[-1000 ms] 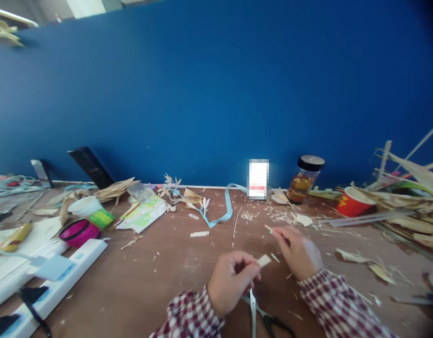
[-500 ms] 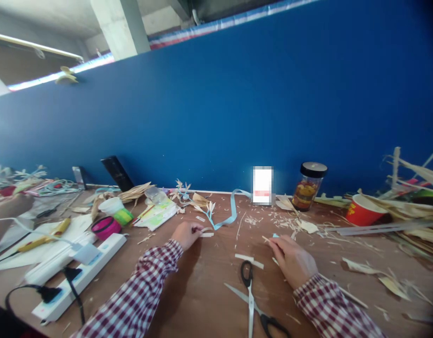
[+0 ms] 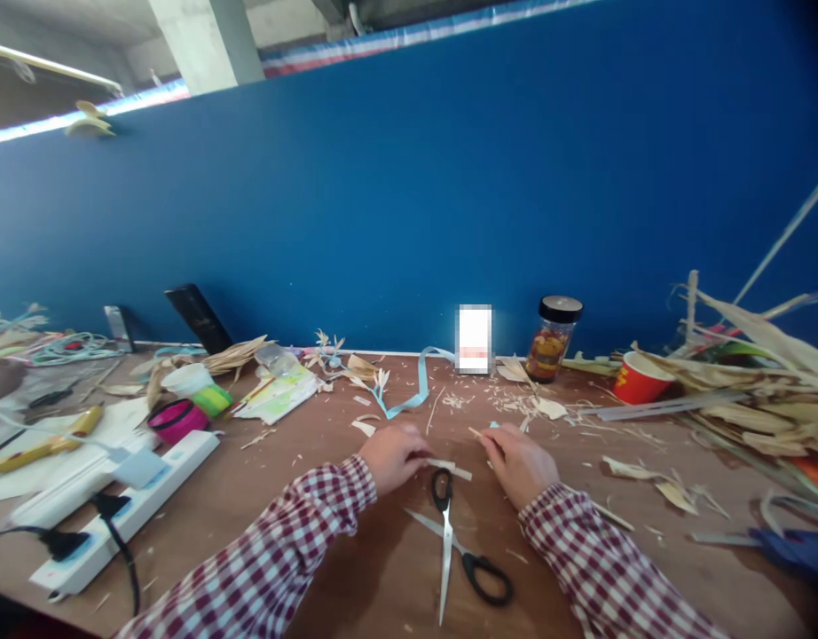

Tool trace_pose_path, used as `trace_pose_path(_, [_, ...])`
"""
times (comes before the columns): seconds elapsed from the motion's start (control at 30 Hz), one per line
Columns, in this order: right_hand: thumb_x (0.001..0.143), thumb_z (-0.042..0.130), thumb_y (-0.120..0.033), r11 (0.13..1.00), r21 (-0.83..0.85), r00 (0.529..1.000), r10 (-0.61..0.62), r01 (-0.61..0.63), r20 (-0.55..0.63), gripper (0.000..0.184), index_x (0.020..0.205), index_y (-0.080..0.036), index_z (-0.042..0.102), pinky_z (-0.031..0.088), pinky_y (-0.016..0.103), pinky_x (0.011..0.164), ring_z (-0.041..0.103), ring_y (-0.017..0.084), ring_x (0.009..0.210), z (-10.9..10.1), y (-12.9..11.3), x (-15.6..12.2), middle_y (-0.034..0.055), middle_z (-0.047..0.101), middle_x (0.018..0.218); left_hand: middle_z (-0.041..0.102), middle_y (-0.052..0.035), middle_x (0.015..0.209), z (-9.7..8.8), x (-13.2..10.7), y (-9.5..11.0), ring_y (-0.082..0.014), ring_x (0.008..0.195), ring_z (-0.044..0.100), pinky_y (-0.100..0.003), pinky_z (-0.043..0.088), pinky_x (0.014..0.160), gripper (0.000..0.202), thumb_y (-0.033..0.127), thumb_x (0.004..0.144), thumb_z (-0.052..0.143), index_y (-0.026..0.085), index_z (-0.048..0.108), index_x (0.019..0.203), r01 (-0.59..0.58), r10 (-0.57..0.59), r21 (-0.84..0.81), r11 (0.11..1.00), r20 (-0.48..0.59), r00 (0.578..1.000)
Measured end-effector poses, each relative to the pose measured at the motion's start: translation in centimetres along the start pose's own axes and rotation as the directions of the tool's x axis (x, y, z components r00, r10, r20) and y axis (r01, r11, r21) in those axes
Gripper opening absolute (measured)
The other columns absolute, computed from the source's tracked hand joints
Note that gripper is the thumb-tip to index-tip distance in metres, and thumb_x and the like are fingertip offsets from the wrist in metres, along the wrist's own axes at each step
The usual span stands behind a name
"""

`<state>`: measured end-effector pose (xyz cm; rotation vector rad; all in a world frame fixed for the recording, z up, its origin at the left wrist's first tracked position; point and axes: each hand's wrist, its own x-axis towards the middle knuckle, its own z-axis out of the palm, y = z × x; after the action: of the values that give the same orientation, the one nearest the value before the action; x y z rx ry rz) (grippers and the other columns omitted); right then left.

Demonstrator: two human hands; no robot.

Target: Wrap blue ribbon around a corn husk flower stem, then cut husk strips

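Observation:
My left hand (image 3: 394,457) is closed, its fingertips together at the left end of a narrow pale strip (image 3: 457,469) lying on the table. My right hand (image 3: 523,463) pinches a thin pale stick (image 3: 476,433), whose tip points left. A small light-blue bit shows by the right fingertips; whether it is held I cannot tell. Between my forearms lie spread black-handled scissors (image 3: 445,532), one handle loop close to the strip. Beyond my left hand are a curved pale husk piece (image 3: 365,427) and a husk flower (image 3: 381,383) with light-blue ribbon (image 3: 415,399).
A white power strip (image 3: 143,510) with plugs and cables lies left, near a yellow tool (image 3: 50,441) and pink container (image 3: 177,421). Against the blue partition (image 3: 382,195) stands a lidded jar (image 3: 552,342). A red cup (image 3: 641,379) and dry husks (image 3: 748,399) are at right.
My left hand has left the curved husk piece and moved right and nearer to the strip by the scissors. My right hand keeps its pinch on the stick. The view has turned slightly right.

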<state>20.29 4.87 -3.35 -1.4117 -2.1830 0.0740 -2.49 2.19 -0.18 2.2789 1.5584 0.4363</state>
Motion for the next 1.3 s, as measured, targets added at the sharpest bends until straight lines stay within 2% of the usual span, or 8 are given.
trace_pose_path(0.17, [0.089, 0.037, -0.032, 1.0, -0.006, 1.0, 0.004, -0.004, -0.008, 0.027, 0.085, -0.024, 0.062, 0.037, 0.022, 0.055, 0.059, 0.013, 0.066, -0.1, -0.1, -0.2, 0.0018, 0.061, 0.083, 0.065, -0.0075, 0.082, 0.9, 1.1, 0.5, -0.0245, 0.084, 0.058, -0.034, 0.041, 0.078, 0.013, 0.021, 0.069, 0.058, 0.02, 0.07, 0.073, 0.017, -0.015, -0.051, 0.999, 0.036, 0.999])
trace_pose_path(0.37, [0.088, 0.038, -0.03, 0.999, -0.034, 0.999, -0.018, 0.017, -0.03, 0.025, 0.088, -0.023, 0.063, 0.038, 0.021, 0.054, 0.059, 0.013, 0.065, -0.5, -0.3, -0.1, 0.0028, 0.06, 0.082, 0.062, -0.0051, 0.07, 1.0, 1.2, 0.4, -0.023, 0.075, 0.059, -0.035, 0.044, 0.074, 0.007, 0.024, 0.068, 0.058, 0.019, 0.064, 0.067, 0.161, -0.193, -0.308, 0.938, -0.074, 0.979])
trace_pose_path(0.53, [0.087, 0.04, -0.026, 1.0, -0.016, 0.998, -0.024, 0.023, -0.052, 0.025, 0.1, -0.025, 0.061, 0.041, 0.022, 0.057, 0.059, 0.014, 0.069, -1.5, -1.3, 0.1, 0.0032, 0.061, 0.087, 0.056, 0.0011, 0.058, 2.8, 1.6, 1.2, -0.0126, 0.05, 0.055, -0.026, 0.048, 0.049, 0.013, 0.028, 0.073, 0.053, 0.016, 0.056, 0.077, 0.268, -0.392, -0.654, 0.708, -0.047, 0.919])
trace_pose_path(0.7, [0.09, 0.036, -0.029, 0.986, 0.131, 0.995, -0.1, 0.102, -0.02, 0.028, 0.106, -0.025, 0.058, 0.044, 0.024, 0.067, 0.059, 0.015, 0.076, -2.1, -2.5, 0.0, 0.0038, 0.063, 0.091, 0.054, 0.0039, 0.059, 3.7, 1.6, 3.0, -0.0066, 0.047, 0.051, -0.022, 0.048, 0.051, 0.022, 0.032, 0.068, 0.06, 0.015, 0.057, 0.081, 0.239, -0.416, -0.852, 0.465, 0.028, 0.909])
trace_pose_path(0.9, [0.086, 0.042, -0.031, 0.926, 0.377, 0.996, -0.051, 0.022, 0.068, 0.03, 0.113, -0.021, 0.051, 0.046, 0.027, 0.065, 0.06, 0.017, 0.075, -1.6, -2.3, 0.2, 0.0043, 0.065, 0.087, 0.056, 0.0017, 0.057, 3.3, 2.0, 4.4, -0.0068, 0.047, 0.049, -0.021, 0.045, 0.049, 0.024, 0.035, 0.062, 0.067, 0.012, 0.065, 0.069, 0.191, -0.333, -0.912, 0.364, 0.064, 0.941])
trace_pose_path(1.03, [0.085, 0.044, -0.029, 0.852, 0.523, 0.994, -0.042, -0.016, 0.098, 0.018, 0.096, -0.021, 0.056, 0.045, 0.027, 0.065, 0.059, 0.017, 0.074, -1.9, -2.4, 0.5, 0.0031, 0.063, 0.084, 0.055, 0.0025, 0.052, 3.7, 2.2, 4.4, -0.0072, 0.044, 0.048, -0.02, 0.043, 0.046, 0.023, 0.035, 0.062, 0.068, 0.012, 0.065, 0.065, 0.186, -0.306, -0.915, 0.357, 0.074, 0.949])
trace_pose_path(1.13, [0.085, 0.044, -0.03, 0.848, 0.53, 0.997, -0.023, -0.023, 0.079, 0.018, 0.082, -0.02, 0.058, 0.044, 0.026, 0.064, 0.057, 0.016, 0.072, -2.2, -2.8, 0.5, 0.0026, 0.062, 0.079, 0.052, 0.0038, 0.049, 4.3, 2.1, 4.4, -0.0057, 0.041, 0.045, -0.018, 0.04, 0.042, 0.022, 0.034, 0.063, 0.067, 0.012, 0.063, 0.063, 0.195, -0.347, -0.922, 0.335, 0.071, 0.935])
trace_pose_path(1.3, [0.085, 0.044, -0.031, 0.879, 0.475, 0.998, 0.028, -0.051, 0.056, 0.02, 0.077, -0.02, 0.059, 0.042, 0.026, 0.061, 0.056, 0.016, 0.068, -2.2, -3.1, 0.4, 0.0025, 0.061, 0.074, 0.052, 0.0037, 0.051, 4.5, 1.7, 4.4, -0.0056, 0.04, 0.045, -0.018, 0.041, 0.041, 0.026, 0.038, 0.063, 0.066, 0.012, 0.063, 0.067, 0.225, -0.392, -0.93, 0.29, 0.099, 0.915])
